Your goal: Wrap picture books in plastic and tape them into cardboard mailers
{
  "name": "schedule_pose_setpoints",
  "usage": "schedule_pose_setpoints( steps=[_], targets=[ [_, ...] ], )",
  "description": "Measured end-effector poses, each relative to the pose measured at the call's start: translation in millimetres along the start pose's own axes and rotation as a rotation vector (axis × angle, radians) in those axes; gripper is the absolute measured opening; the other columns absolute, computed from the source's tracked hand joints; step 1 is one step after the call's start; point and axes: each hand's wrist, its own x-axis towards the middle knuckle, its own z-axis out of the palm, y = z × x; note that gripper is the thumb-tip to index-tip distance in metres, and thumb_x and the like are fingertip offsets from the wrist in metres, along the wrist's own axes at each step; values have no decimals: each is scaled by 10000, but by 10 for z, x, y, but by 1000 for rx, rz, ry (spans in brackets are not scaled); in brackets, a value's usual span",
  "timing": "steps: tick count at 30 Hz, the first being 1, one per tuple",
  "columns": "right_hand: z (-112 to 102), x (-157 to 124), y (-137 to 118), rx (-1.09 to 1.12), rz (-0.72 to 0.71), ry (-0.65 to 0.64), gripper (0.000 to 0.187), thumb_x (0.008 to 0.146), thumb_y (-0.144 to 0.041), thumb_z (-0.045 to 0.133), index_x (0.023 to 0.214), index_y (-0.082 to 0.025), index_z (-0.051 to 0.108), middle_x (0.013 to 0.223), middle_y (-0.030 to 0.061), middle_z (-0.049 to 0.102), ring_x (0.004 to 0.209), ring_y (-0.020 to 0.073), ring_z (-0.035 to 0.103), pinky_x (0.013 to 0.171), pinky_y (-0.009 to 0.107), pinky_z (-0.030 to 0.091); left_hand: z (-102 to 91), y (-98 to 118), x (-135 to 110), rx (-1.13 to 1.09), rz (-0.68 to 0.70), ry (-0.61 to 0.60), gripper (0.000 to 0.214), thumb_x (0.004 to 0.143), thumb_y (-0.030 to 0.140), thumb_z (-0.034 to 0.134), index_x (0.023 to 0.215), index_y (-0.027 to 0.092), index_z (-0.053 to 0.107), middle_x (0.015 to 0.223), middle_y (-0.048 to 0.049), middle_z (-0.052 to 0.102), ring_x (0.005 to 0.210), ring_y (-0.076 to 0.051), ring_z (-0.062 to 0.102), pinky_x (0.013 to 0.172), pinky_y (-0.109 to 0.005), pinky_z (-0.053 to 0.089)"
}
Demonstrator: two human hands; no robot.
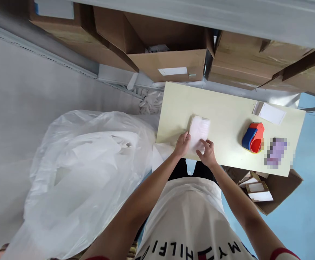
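A small stack of thin white sheets (pixel 199 130), soft and slightly translucent, lies on the pale tabletop near its front edge. My left hand (pixel 183 144) grips the left edge of the stack, its fingers closed there. At the lower right corner, my right hand (pixel 207 153) has its thumb and forefinger bent onto the sheets, pinching them. The kind of sheet cannot be made out for certain; it looks like foam or soft plastic wrap.
On the table (pixel 228 108) to the right are a red and blue tape dispenser (pixel 253 138), a white box (pixel 271 113) and a blurred purple item (pixel 276 152). Cardboard boxes (pixel 171 63) line the shelf behind. A large clear plastic bag (pixel 87 187) stands left; an open carton (pixel 279 191) sits lower right.
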Motion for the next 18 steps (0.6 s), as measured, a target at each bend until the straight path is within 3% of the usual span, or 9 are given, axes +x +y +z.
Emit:
schedule_pose_setpoints(
  steps=[9,18],
  targets=[
    [319,685,-346,-155,-95,-68,715,725,-122,662,1396,-260,457,1376,151,333,1109,297,532,986,548,475,-473,-48,334,-95,18,73,517,950,495,435,1347,174,516,1431,-137,519,1323,-266,488,1105,-417,387],
    [660,1413,-722,-237,-216,-39,756,698,-27,563,1420,-216,441,1427,172,310,1117,306,507,1035,563,417,-850,-269,867,-222,184,198,541,898,530,540,1338,215,536,1454,-113,496,1385,-262,416,1170,-441,306]
  ],
)
